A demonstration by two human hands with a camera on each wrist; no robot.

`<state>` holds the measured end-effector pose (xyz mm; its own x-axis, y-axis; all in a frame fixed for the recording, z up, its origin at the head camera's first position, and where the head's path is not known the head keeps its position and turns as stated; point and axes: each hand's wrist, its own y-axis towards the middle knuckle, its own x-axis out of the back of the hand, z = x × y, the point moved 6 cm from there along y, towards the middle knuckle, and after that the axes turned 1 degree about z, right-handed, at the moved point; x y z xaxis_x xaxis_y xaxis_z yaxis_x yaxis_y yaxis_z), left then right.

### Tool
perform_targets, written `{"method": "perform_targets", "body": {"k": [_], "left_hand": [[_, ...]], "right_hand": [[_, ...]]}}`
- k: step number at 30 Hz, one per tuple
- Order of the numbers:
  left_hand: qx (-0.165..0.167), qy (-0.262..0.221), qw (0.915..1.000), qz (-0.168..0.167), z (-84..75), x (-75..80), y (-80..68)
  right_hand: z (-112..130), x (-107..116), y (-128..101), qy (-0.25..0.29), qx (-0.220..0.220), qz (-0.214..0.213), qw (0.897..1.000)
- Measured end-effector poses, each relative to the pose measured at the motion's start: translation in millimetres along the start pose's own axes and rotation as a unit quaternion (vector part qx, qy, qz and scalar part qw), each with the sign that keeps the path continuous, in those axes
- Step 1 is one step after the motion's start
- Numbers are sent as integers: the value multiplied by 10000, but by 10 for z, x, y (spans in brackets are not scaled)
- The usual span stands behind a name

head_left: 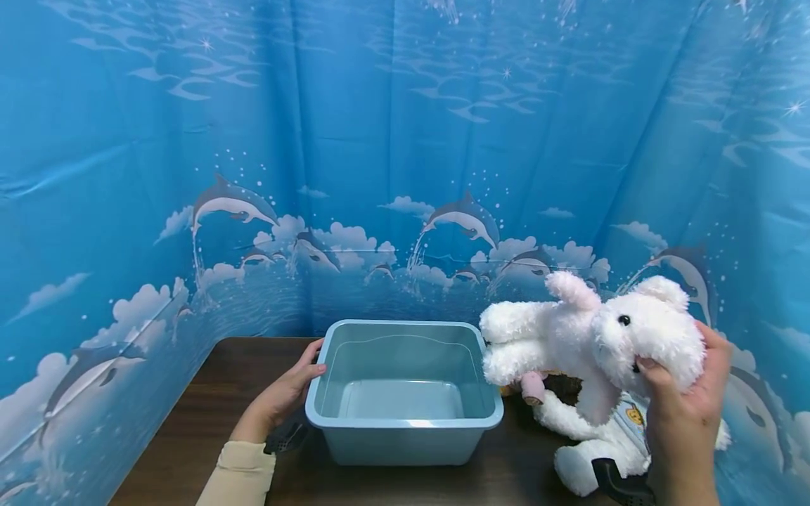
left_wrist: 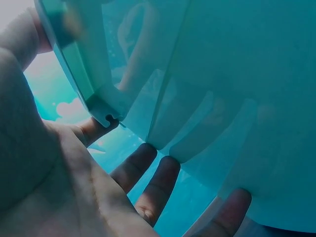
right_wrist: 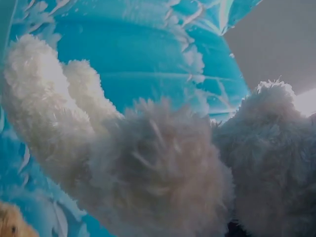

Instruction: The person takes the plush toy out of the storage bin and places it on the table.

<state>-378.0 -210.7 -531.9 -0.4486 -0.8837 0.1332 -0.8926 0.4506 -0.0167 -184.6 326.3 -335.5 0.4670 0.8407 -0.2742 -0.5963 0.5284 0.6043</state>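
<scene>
A light blue plastic tub (head_left: 405,439) stands on the dark wooden table (head_left: 209,407). My left hand (head_left: 287,390) holds its left rim, thumb on top. In the left wrist view the fingers (left_wrist: 148,170) lie stretched along the tub's ribbed outer wall (left_wrist: 222,98). My right hand (head_left: 686,397) grips the head of a white plush rabbit (head_left: 588,337) and holds it in the air just right of the tub, its body stretched towards the tub. The right wrist view is filled by the rabbit's fur (right_wrist: 158,168). The tub's inside looks bare.
A second white plush toy (head_left: 585,450) with a yellow badge lies on the table under the held rabbit. Blue dolphin-print curtains (head_left: 405,140) close in the table at the back and on both sides.
</scene>
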Motion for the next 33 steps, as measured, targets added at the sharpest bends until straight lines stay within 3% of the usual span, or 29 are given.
{"method": "perform_targets", "body": {"k": [6, 10, 12, 15, 18, 25, 30, 33], "left_hand": [[43, 13, 10000, -45, -20, 0, 0], [48, -8, 10000, -43, -29, -9, -4], [58, -23, 10000, -36, -19, -16, -2], [71, -8, 10000, -10, -7, -14, 7], [71, 24, 10000, -14, 0, -6, 11], [47, -79, 10000, 0, 18, -6, 14], [44, -55, 10000, -37, 5, -14, 10], [54, -46, 10000, -54, -1, -16, 3]], "right_hand": [[-131, 263, -33, 151, 76, -112, 9998], [-278, 424, -107, -684, -508, -243, 9961], [-343, 497, -149, -1431, -743, -243, 9866], [-448, 577, -217, -2569, -973, -32, 9615], [-550, 613, -282, -3116, -980, 267, 9448], [-816, 606, -463, -3144, -1069, 625, 9412], [-1007, 592, -554, -3448, -1468, 945, 9223], [-1112, 556, -578, -3446, -1919, 1015, 9133]]}}
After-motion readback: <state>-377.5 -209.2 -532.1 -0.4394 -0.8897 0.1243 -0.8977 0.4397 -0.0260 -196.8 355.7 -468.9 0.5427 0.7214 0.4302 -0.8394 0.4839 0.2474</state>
